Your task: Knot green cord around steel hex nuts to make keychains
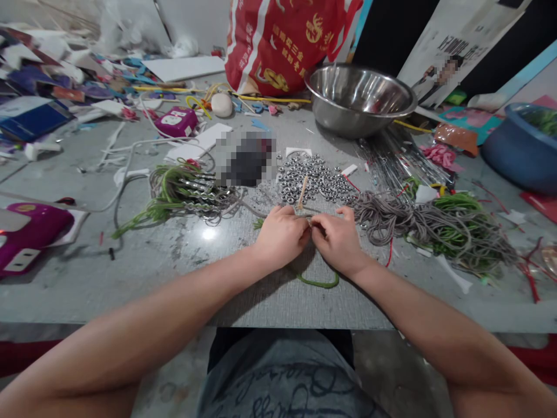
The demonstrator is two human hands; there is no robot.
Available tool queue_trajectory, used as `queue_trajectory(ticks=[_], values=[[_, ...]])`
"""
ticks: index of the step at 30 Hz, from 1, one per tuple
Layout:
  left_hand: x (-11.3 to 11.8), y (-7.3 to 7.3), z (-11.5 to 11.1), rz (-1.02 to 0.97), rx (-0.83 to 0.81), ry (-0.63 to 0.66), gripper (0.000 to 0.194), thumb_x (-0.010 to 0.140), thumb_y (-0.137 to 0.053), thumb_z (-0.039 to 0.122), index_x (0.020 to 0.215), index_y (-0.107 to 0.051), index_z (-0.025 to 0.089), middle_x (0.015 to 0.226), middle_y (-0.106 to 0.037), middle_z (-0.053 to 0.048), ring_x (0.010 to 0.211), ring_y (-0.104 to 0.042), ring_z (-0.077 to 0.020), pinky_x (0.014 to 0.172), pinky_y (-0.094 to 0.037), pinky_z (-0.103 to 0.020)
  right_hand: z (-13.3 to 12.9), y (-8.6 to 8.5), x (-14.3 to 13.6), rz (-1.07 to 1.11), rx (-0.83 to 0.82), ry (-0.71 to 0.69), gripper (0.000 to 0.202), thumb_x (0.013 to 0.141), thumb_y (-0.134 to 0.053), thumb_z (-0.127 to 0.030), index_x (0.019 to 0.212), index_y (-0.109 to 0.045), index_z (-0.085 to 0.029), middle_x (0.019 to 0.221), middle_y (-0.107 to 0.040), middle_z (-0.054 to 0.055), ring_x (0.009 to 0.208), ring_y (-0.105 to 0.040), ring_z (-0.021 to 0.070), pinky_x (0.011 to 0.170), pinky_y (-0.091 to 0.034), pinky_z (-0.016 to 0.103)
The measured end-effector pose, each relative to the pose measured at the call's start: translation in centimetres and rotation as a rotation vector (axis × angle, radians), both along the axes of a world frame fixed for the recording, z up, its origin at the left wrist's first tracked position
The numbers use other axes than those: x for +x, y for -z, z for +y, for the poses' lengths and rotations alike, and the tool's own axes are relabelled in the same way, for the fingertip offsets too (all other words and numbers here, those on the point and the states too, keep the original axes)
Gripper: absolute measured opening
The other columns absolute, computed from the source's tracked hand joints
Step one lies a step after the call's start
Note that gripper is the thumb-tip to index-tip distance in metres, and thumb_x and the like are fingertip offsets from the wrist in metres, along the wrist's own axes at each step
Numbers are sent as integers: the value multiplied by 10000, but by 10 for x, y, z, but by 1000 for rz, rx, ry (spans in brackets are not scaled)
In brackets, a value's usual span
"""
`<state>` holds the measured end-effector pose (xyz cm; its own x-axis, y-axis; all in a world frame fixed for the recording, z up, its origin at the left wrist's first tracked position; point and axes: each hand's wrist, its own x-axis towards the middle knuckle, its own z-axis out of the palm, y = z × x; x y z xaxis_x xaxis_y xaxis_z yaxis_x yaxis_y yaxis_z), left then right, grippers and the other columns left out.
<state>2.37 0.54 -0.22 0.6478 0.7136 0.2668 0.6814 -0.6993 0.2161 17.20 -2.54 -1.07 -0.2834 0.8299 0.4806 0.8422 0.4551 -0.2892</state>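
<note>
My left hand (282, 238) and my right hand (337, 242) meet above the table, fingertips almost touching. Both are closed in a pinch on a thin cord, mostly hidden by the fingers. A green loop of cord (321, 284) hangs down below them onto the tabletop. Just beyond my fingers lies a pile of shiny metal beads (311, 177), with a small wooden stick (303, 191) at its near edge. On the left rests a bundle of green and grey cords with metal beads strung on it (191, 194). A loose heap of grey and green cords (435, 226) spreads to the right.
A steel bowl (361, 119) stands behind the beads, by a red bag (274, 52). Purple power strips (35, 238) with white cables lie left. At the right edge sits a blue basin (513, 154). Scraps cover the far left; clear plastic packets (400, 162) lie behind the cord heap.
</note>
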Motion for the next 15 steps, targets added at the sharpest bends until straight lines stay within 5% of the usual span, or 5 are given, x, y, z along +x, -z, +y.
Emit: queue_trajectory(ticks=[5,10,15], values=[[-8,-6,8,-167,-164,18,196,787,-509,166,640,-636,148,551,-575,-20,605,-498,-141,572,-353,-247,6,-5,7,96,-70,-57,172,855,-466,-240,912,-620,-189,809,-705,23,734,-616,158,780,-299,341],[-14,-17,13,-442,-650,88,243,799,-524,262,599,-603,147,509,-533,40,507,-469,-66,507,-342,-182,8,-13,14,367,-179,-113,154,821,-540,-302,815,-660,-206,822,-676,37,826,-594,172,745,-400,332],[-16,-20,13,-591,-1160,100,254,779,-577,343,631,-579,137,479,-561,40,415,-462,-42,435,-359,-156,5,-20,19,849,-874,-171,237,745,-628,-408,784,-568,-182,467,-531,-71,369,-424,59,381,-325,194]])
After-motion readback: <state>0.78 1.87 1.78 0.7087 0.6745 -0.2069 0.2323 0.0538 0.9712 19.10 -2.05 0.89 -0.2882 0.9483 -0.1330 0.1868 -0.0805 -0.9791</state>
